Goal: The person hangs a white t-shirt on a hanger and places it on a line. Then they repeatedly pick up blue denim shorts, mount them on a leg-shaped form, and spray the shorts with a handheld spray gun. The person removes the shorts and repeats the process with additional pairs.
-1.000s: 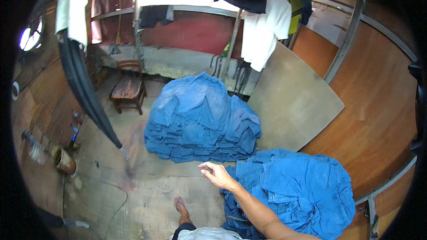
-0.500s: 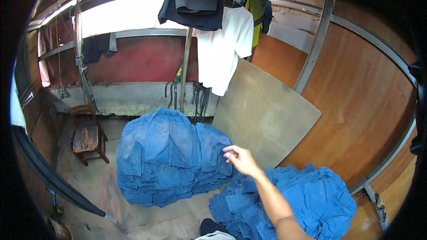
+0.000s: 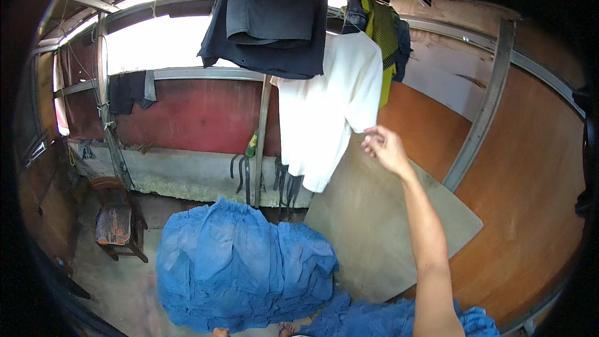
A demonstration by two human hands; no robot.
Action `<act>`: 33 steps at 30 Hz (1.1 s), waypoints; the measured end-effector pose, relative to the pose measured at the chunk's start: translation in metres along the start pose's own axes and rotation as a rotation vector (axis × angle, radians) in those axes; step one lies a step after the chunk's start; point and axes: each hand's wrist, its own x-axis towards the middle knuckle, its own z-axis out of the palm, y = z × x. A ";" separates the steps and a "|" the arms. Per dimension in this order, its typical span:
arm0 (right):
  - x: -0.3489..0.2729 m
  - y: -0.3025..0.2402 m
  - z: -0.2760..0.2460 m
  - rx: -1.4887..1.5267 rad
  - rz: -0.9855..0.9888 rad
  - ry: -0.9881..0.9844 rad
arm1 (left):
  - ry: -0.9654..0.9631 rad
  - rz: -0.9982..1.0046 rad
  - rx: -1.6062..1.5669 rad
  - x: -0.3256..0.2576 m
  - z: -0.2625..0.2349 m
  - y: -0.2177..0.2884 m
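My right hand (image 3: 384,148) is raised high on an outstretched arm, fingers curled together right at the sleeve hem of a white T-shirt (image 3: 324,118) hanging from an overhead line. Whether the fingers pinch the sleeve is unclear. A dark garment (image 3: 268,25) is draped over the line just above the T-shirt. My left hand is out of view. Below lies a tall stack of folded blue cloth (image 3: 243,268) on the floor, with a second blue heap (image 3: 380,321) at the bottom edge by my arm.
A large bare board (image 3: 380,231) leans against the brown panelled wall on the right. A yellow-green garment (image 3: 384,37) hangs behind the T-shirt. A small worn wooden chair (image 3: 115,224) stands at left by a concrete ledge and red wall.
My right hand has risen from just above the blue stacks up to the white T-shirt's sleeve. My view has tilted upward, so the floor has dropped out of sight.
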 end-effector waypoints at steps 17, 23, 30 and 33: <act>0.312 0.009 -0.068 -0.853 -0.080 0.561 | 0.151 -0.300 -0.013 -0.016 -0.005 -0.010; 0.334 -0.011 -0.060 -0.783 -0.043 0.431 | 0.191 -0.368 -0.068 -0.025 0.000 -0.025; 0.332 -0.017 -0.055 -0.759 -0.139 0.584 | 0.190 -0.381 -0.069 -0.018 0.003 -0.022; 0.331 -0.021 -0.076 -0.768 -0.211 0.626 | 0.187 -0.373 -0.062 -0.012 0.002 -0.018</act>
